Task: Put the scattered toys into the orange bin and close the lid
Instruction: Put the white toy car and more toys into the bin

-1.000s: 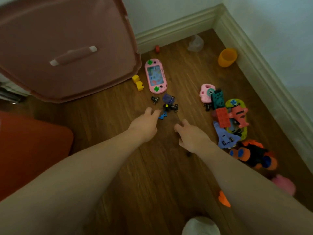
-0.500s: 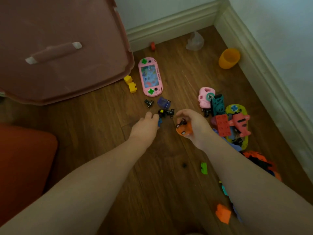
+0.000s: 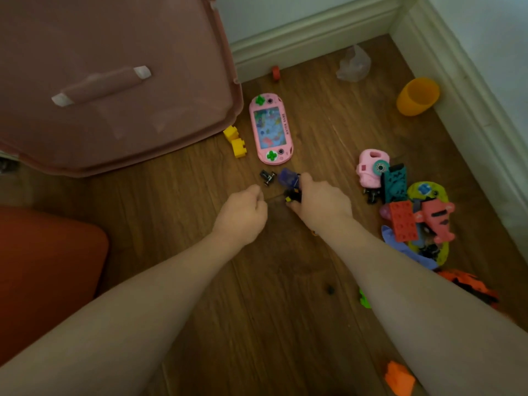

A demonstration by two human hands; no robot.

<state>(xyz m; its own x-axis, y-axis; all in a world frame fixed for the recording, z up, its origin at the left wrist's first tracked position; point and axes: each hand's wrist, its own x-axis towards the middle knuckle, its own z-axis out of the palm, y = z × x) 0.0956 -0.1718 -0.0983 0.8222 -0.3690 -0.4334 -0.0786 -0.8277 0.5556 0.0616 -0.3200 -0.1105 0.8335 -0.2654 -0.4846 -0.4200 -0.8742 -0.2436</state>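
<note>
Both hands gathering small floor toys near the lid

Right hand grasps the small black-and-yellow plastic toy piece; left hand is curled, contents hidden; soft orange bin waits at left, its pink lid off

Single head-worn wide-angle view, looking forward and steeply down at wooden floor in room corner. Both forearms enter from bottom edge, left hand and right hand near frame centre. Skirting board along top and right edges. Close range; no second view.
</note>
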